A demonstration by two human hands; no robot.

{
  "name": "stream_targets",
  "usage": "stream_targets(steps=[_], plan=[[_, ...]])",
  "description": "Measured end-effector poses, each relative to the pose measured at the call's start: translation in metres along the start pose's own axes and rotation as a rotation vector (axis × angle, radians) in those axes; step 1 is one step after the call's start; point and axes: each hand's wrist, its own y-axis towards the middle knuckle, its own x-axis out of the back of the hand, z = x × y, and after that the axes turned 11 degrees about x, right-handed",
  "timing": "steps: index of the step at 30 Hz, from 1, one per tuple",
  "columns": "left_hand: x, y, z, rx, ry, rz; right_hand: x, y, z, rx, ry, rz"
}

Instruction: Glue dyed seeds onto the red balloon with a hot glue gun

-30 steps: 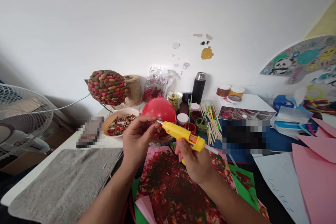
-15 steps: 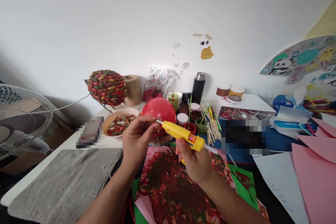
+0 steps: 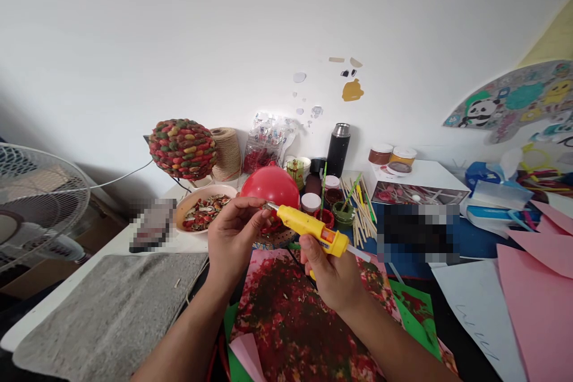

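Note:
My right hand (image 3: 329, 268) is wrapped around a yellow hot glue gun (image 3: 304, 224), with a clear glue stick (image 3: 359, 252) poking from its back end. The gun's metal nozzle points left to the fingertips of my left hand (image 3: 235, 230). Between that thumb and finger is a small nutshell piece, apparently a pistachio shell (image 3: 265, 206), mostly covered by the fingers. Just behind the hands sits a red balloon (image 3: 271, 187), its lower part ringed with red pieces in a basket-like holder (image 3: 274, 239). A pink bowl (image 3: 181, 215) of painted shells stands to the left.
Paint-stained paper (image 3: 308, 322) lies below my hands. Behind are a shell-covered ball (image 3: 182, 149), twine spool (image 3: 226, 154), black flask (image 3: 339, 150), paint jars (image 3: 344, 215) and wooden sticks (image 3: 363, 215). A fan (image 3: 40, 209) and grey cloth (image 3: 111, 310) are left, pink sheets (image 3: 537, 298) right.
Almost nothing differs. My left fingertips have shifted very slightly at the nozzle, and the glue gun stays in about the same place.

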Motion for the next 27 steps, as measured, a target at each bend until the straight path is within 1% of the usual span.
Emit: stream_targets(steps=[8, 17, 23, 27], plan=[[-0.0006, 0.0003, -0.0009, 0.002, 0.002, -0.021, 0.0001, -0.0011, -0.0015, -0.032, -0.031, 0.001], [0.0008, 0.0003, -0.0008, -0.018, 0.006, -0.014, -0.0007, 0.0003, -0.0028, -0.039, -0.016, -0.012], [0.0007, 0.002, -0.0012, -0.052, 0.025, -0.059, -0.0002, 0.0001, -0.0028, -0.041, -0.041, -0.02], [0.0004, 0.0022, -0.0013, -0.039, 0.028, -0.061, -0.0008, -0.0003, -0.0031, -0.049, -0.049, -0.007]])
